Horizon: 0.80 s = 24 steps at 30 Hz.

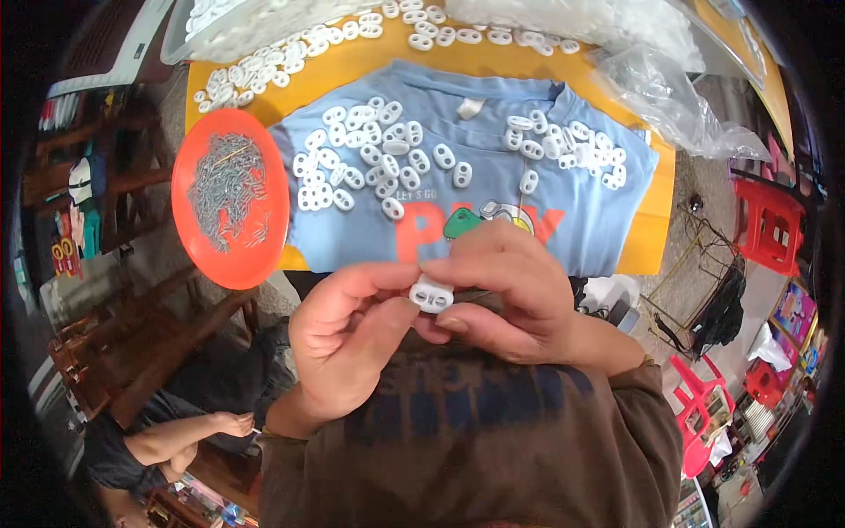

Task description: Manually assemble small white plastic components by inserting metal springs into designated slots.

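A white two-holed plastic cord lock [432, 297] is pinched between both hands in front of my chest. My left hand [348, 330] grips its left end with thumb and fingertips. On its other side, my right hand [515, 286] has the thumb at the lower right and fingers over the top. The two round holes face up, with a narrow bar showing inside each. Just beyond my hands, loose white cord locks [387, 163] lie in two groups on a light blue T-shirt [352, 242]. A red-orange oval plate [187, 207] at the left holds a heap of thin silvery metal pieces [227, 180], springs or pins.
Under the shirt is a yellow tabletop [656, 207]. More white pieces [264, 66] line its far side, beside a translucent bin [238, 40] and a clear plastic bag [669, 97]. Red plastic stools [766, 224] stand at the right. Another person's arm [189, 437] shows at lower left.
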Motion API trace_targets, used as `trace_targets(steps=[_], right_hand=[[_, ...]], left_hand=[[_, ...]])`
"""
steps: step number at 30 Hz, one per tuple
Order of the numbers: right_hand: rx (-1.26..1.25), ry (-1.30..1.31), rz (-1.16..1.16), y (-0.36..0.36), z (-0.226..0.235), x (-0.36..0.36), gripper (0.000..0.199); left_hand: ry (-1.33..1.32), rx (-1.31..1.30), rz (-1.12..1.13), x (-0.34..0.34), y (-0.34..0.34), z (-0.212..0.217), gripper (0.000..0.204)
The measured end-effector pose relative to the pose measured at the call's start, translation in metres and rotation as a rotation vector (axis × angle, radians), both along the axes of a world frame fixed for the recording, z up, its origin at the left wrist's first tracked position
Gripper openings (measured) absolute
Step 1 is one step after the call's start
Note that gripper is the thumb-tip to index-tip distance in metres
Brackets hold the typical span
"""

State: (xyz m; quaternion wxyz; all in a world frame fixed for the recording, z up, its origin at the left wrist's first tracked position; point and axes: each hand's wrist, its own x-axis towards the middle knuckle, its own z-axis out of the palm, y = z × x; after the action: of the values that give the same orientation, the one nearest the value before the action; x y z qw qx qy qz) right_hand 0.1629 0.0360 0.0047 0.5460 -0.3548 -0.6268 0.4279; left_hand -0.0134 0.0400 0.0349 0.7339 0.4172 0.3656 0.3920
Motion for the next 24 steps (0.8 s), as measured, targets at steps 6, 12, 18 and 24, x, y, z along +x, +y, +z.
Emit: trace_targets(steps=[6, 12, 18, 24], right_hand=[[-0.021, 0.041, 0.002, -0.001, -0.008, 0.000, 0.033], [0.009, -0.009, 0.010, -0.006, -0.020, -0.007, 0.032], [0.082, -0.112, 0.009, -0.018, -0.045, -0.011, 0.025], [0.139, -0.191, -0.071, -0.026, -0.049, 0.012, 0.023]], left_hand=[[-0.016, -0.056, -0.011, 0.004, 0.001, -0.001, 0.026], [0.027, -0.141, 0.004, -0.006, -0.004, -0.011, 0.024], [0.459, -0.177, 0.262, -0.072, -0.041, -0.054, 0.016], [0.903, -0.280, 0.594, -0.185, -0.076, -0.156, 0.017]])
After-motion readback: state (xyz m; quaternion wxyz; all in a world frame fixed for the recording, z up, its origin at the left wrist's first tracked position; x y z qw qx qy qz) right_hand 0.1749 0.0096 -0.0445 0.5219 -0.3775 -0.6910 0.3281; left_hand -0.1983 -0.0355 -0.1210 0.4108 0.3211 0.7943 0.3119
